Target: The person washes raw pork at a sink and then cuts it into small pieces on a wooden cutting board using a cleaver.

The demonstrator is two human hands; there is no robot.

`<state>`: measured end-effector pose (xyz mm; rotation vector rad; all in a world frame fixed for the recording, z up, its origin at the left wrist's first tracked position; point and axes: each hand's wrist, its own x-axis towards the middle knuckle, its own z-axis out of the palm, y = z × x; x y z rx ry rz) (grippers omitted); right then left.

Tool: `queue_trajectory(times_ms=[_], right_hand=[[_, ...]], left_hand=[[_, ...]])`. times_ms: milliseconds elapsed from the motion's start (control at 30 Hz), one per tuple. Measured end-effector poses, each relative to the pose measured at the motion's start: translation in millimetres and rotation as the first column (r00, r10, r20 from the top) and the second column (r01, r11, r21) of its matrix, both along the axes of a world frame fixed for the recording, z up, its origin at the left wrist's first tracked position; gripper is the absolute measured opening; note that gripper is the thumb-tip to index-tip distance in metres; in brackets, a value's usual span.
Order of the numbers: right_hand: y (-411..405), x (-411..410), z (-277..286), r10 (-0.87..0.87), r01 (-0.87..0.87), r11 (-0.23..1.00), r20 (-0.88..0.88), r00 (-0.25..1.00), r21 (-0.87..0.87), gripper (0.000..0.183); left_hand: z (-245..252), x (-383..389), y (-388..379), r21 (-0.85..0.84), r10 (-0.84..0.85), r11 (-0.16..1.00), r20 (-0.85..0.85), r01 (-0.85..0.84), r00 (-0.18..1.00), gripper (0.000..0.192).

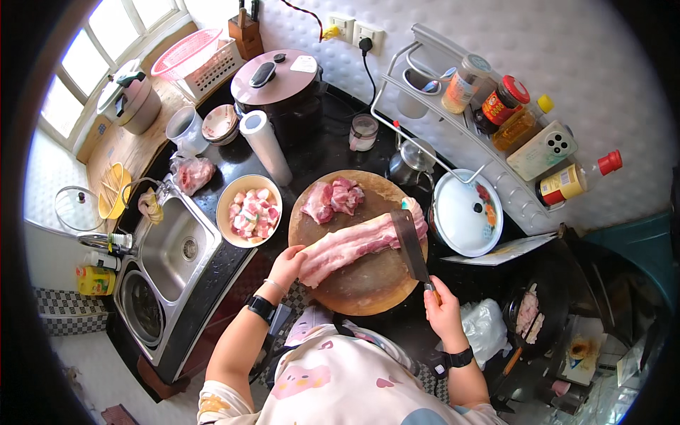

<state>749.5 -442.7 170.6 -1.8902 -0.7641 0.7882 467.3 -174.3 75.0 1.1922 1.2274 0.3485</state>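
Note:
A long slab of raw pork belly [348,248] lies slantwise across a round wooden chopping board [361,297]. My left hand [287,266] grips its near left end at the board's edge. In my right hand [442,308] is the handle of a cleaver [409,241], whose dark blade rests at the slab's far right part; whether it has cut in, I cannot tell. Chunks of raw meat [332,199] lie at the back of the board. Left of the board stands a bowl [222,234] holding cut pork pieces [255,212].
A steel sink [175,255] is at the left. Behind the board stand a plastic-film roll [265,146] and a large cooker [279,79]. At the right are an enamel lidded pot [467,212], a plastic bag [483,329] and a wok [550,324] with meat. A wall rack [451,117] holds bottles.

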Motion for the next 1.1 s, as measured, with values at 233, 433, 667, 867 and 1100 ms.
queue_trajectory(times_ms=[233,433,667,867,1100], right_hand=[[3,-5,-8,0.023,-0.023,0.999,0.023,0.999,-0.026,0.036],[8,-8,-6,0.047,-0.044,0.998,0.076,0.996,-0.038,0.035],[5,-4,3,0.004,-0.004,1.000,0.209,0.978,-0.001,0.033],[-19,8,-1,-0.162,0.161,0.987,0.142,0.977,0.020,0.032],[-35,11,-10,-0.221,0.217,0.975,0.136,0.966,0.044,0.033]], left_hand=[[11,-6,-3,0.124,-0.039,0.991,-0.102,0.052,0.994,0.055],[37,27,-28,0.495,-0.159,0.648,-0.656,0.579,0.738,0.084],[46,87,-30,0.520,-0.226,0.419,-0.734,0.745,0.640,0.096],[42,158,-31,0.469,-0.207,0.303,-0.817,0.830,0.538,0.092],[33,175,-21,0.437,-0.212,0.314,-0.833,0.843,0.511,0.034]])
